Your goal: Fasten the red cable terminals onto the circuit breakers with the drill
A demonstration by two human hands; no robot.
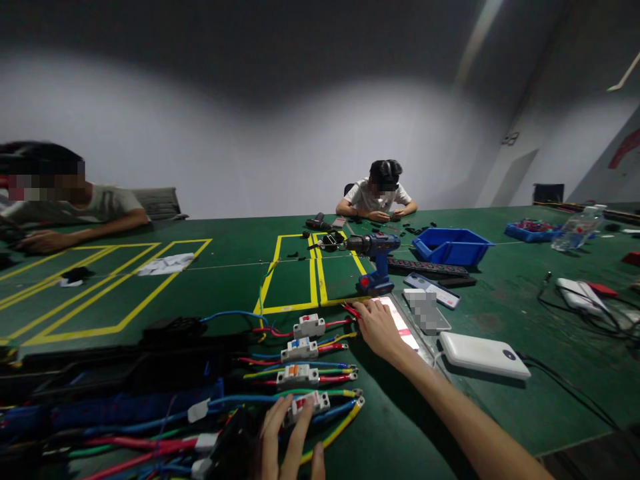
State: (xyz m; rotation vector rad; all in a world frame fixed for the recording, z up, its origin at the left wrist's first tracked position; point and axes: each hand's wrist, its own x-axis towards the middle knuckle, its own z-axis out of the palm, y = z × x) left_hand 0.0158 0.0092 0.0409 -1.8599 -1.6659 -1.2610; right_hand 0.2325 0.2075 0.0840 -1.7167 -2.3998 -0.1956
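A white breaker point(306, 404), long axis running left-right with wires trailing both ways, is being touched at the near table edge by the open left hand point(290, 437), while the flattened right hand point(381, 328) is being rested beside a phone point(400, 323).

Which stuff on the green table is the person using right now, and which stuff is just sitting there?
In use:
- left hand on the nearest circuit breaker
- right hand at the red wire ends
- the other three breakers with coloured wires

Just lying about:
- blue drill
- blue bin
- white power bank
- black power strip
- water bottle
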